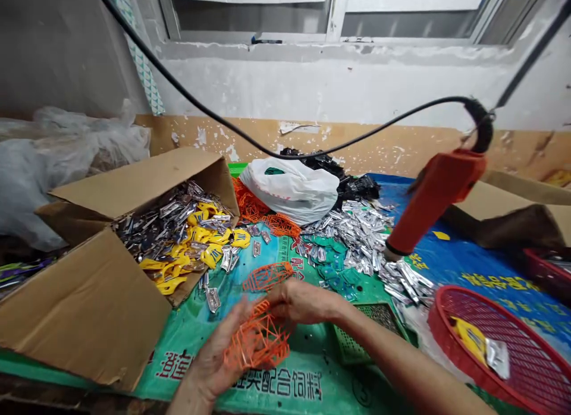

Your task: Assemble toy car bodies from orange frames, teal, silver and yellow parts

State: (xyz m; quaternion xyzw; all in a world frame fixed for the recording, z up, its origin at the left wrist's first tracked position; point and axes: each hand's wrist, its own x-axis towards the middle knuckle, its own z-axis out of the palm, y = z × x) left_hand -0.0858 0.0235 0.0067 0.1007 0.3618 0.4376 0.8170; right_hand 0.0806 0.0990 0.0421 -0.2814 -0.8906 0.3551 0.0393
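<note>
My left hand [216, 349], partly blurred, is closed around a small bunch of orange plastic lattice frames [259, 346] above the green sheet. From the right, my right hand [301, 302] reaches over with fingers curled onto the top of the same bunch. Its fingertips are partly hidden behind the orange bars. Just beyond the hands, a single orange lattice piece [267, 276] lies flat on the sheet. A green basket [352, 346] with small metal parts, perhaps screws, sits under my right forearm.
A cardboard box [89, 314] at left spills metal clips and yellow plastic parts [209, 254]. A red-orange power screwdriver [435, 201] hangs by its cable at right. Behind are a white bag [292, 189] and piled silver clips [361, 230]. A red basket [504, 320] stands front right.
</note>
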